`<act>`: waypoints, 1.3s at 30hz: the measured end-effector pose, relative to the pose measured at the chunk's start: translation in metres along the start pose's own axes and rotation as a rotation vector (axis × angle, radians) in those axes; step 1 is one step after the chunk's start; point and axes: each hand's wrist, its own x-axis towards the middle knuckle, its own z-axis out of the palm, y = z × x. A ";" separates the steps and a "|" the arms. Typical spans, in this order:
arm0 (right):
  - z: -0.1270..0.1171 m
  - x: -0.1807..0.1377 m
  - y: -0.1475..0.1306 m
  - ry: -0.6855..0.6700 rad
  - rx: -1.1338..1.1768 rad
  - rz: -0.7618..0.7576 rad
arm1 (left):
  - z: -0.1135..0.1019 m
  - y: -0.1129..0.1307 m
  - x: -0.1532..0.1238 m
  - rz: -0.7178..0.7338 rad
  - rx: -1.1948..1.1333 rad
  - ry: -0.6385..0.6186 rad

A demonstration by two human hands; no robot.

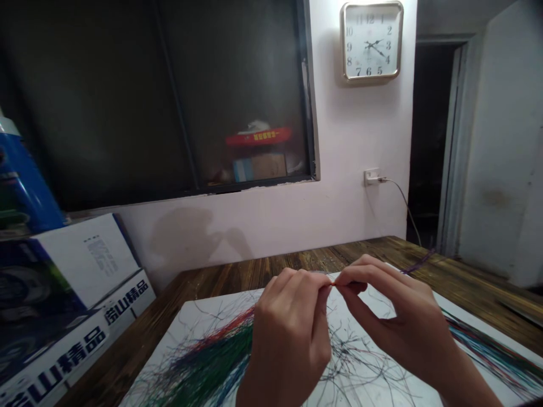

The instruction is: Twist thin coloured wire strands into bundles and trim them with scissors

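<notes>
My left hand point(292, 333) and my right hand point(394, 316) meet above a white board point(237, 299), pinching a short red wire point(333, 284) between thumbs and fingertips. The fingers hide most of that wire. Below my left hand, a dense spread of thin red, green and blue wires point(212, 350) lies on the board. Loose dark strands tangle under both hands. Past my right hand, more coloured wires point(487, 345) fan out over the board's right side. A small purple wire bundle point(418, 262) sticks out beyond its far edge.
The board rests on a dark wooden table point(271, 268). Printed white boxes point(76, 282) and a blue bottle point(25, 181) stand at the left. Ahead are a wall with a dark window point(169, 96), a square clock point(371, 41), a plugged-in socket point(371, 176) and a dark doorway point(428, 141).
</notes>
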 end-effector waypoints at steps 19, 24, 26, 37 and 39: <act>-0.001 0.000 -0.006 0.014 0.133 0.083 | -0.004 0.004 0.001 0.041 0.014 0.050; -0.002 -0.002 -0.005 0.019 0.096 0.018 | -0.005 0.005 0.000 -0.020 -0.020 0.049; -0.001 -0.001 -0.005 0.013 0.082 0.003 | -0.005 0.005 0.000 -0.016 -0.010 0.047; 0.001 -0.003 -0.005 -0.023 0.107 0.016 | -0.010 0.002 0.003 0.083 0.045 -0.016; 0.000 -0.003 -0.005 -0.035 0.102 0.004 | -0.012 0.002 0.003 0.086 0.037 -0.023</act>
